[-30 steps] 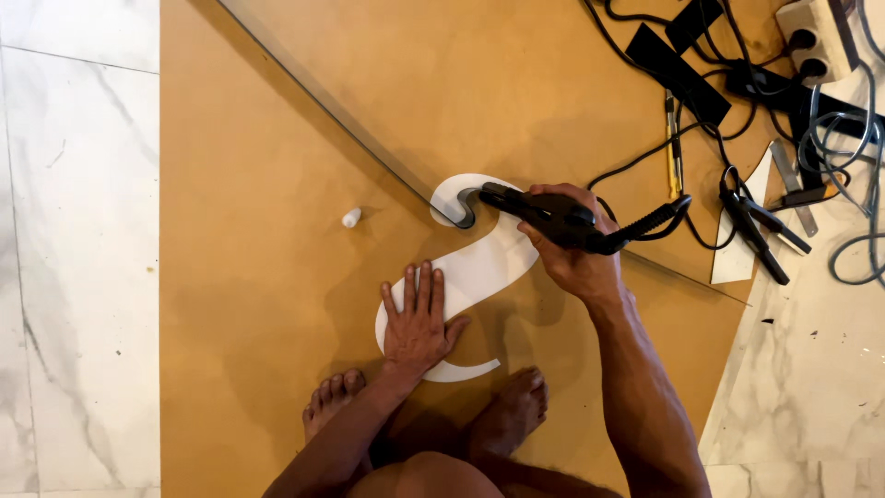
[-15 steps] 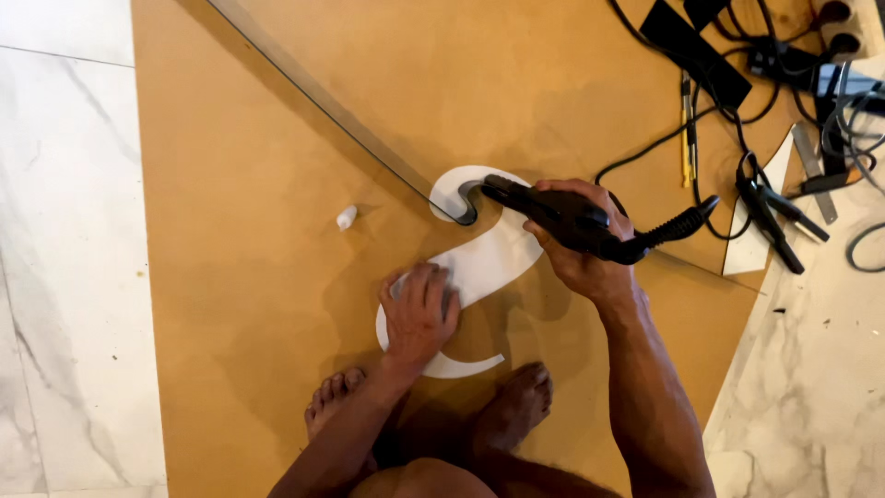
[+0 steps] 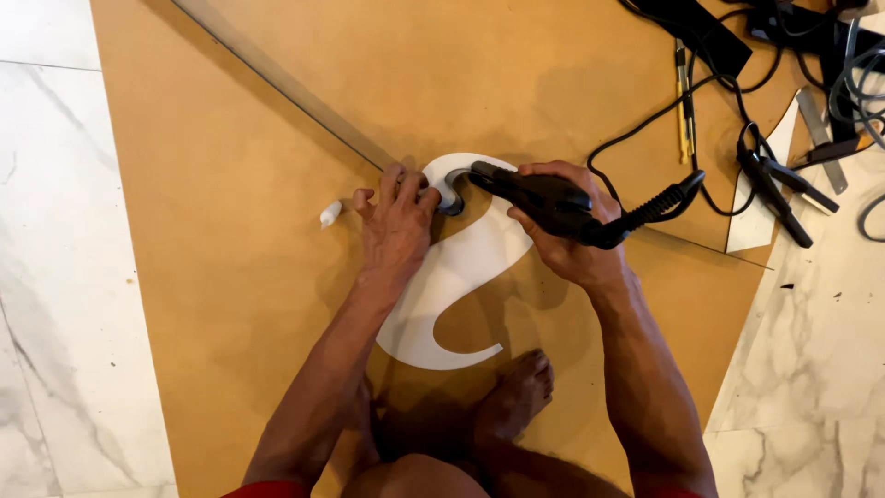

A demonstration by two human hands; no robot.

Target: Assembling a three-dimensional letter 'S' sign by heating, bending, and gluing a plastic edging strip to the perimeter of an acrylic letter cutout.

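Note:
A white curved cut-out shape (image 3: 461,277) lies flat on a large brown board (image 3: 230,231). My right hand (image 3: 567,244) grips a black corded hand tool (image 3: 544,198) whose tip touches the shape's upper curl. My left hand (image 3: 396,226) rests palm down on the upper left part of the white shape, fingers spread, right beside the tool's tip. My bare feet (image 3: 516,397) stand on the board just below the shape.
A small white stub (image 3: 329,214) lies on the board left of my left hand. Black cables (image 3: 737,83), pliers (image 3: 779,184) and other tools sit at the upper right. A long thin seam (image 3: 277,88) crosses the board diagonally. Marble floor (image 3: 55,277) surrounds it.
My left hand has slid up the white shape from its lower middle to its upper curl, next to the tool's tip. The right hand and tool stay put.

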